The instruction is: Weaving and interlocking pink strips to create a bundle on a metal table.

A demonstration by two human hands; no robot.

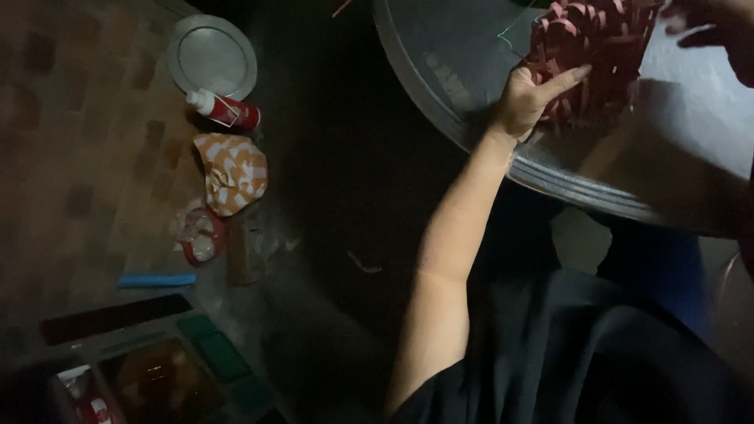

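at upper right, the left hand (528, 96) cupped the red woven strip basket (593, 55), fingers spread; it looked light, pliable, best held by its sides; the right hand (719, 35) touched its edge, grip unclear.

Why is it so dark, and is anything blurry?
Head view: dim overall, the middle floor nearly black; light falls on the round metal tray, where the left hand touches the red woven piece; the right hand is shadowed and blurry.

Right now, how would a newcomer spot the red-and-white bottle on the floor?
Start at the round metal lid on the tiled floor, upper left. Just below it lies the bottle on its side, above an orange-and-white patterned cloth; only it has a white cap and red body.
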